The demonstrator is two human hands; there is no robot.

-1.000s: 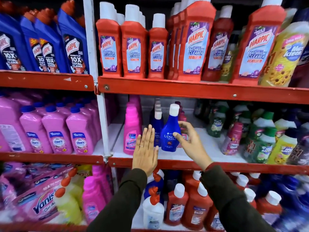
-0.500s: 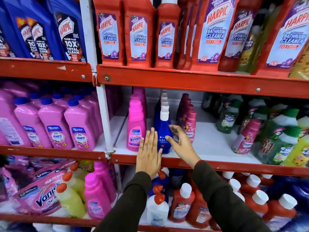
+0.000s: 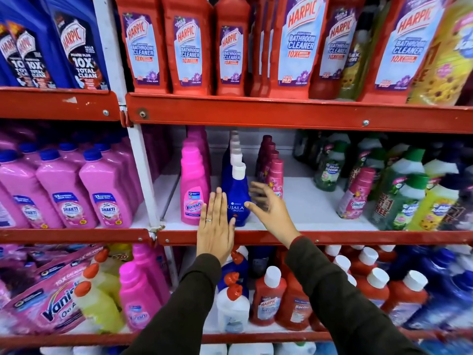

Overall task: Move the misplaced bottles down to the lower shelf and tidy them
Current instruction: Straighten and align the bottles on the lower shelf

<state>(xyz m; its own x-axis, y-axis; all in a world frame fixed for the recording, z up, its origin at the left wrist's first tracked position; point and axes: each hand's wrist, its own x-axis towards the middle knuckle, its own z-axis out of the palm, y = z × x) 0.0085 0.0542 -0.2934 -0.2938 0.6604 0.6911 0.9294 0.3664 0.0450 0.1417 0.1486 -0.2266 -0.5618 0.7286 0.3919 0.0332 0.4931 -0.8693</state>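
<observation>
Hands squaring a blue bottle row on the middle shelf

The middle shelf (image 3: 320,237) carries the blue Ujala bottle (image 3: 236,198) at its front edge, heading its row. The left hand (image 3: 215,226), flat and spread, and right hand (image 3: 271,213), fingers loosely splayed, flank it, holding nothing. A careless nudge could likely tip it into the pink Vanish bottle (image 3: 193,185).

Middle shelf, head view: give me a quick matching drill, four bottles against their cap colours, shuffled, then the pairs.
Bottles:
1. Ujala bottle
2. Vanish bottle
3. Shakti bottle
4. Max Kleen bottle

Cap colours:
A. blue
B. green
C. white
D. pink

Pairs: 1-C, 2-D, 3-A, 4-B
</observation>
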